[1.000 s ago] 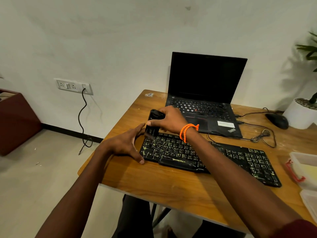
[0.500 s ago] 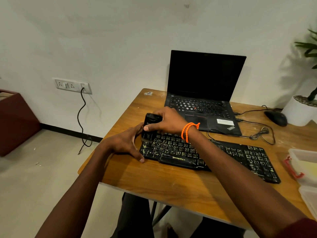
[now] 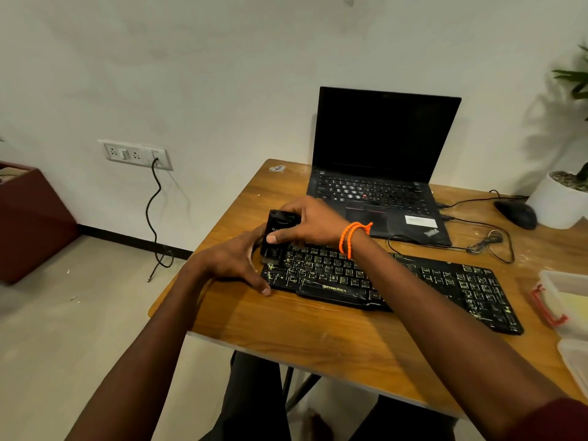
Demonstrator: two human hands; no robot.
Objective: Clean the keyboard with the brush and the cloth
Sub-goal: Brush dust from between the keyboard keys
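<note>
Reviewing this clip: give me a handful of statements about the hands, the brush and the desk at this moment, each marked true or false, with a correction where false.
1. The right hand grips the brush over the left end of the keyboard. True.
2. The left hand is raised off the table. False: it rests on the table against the keyboard's left end, thumb at the front corner.
3. The laptop screen is dark. True.
4. The mouse lies left of the laptop. False: it lies to the right, beside the white plant pot.
5. An orange cord circles the left wrist. False: it is on the right wrist.
</note>
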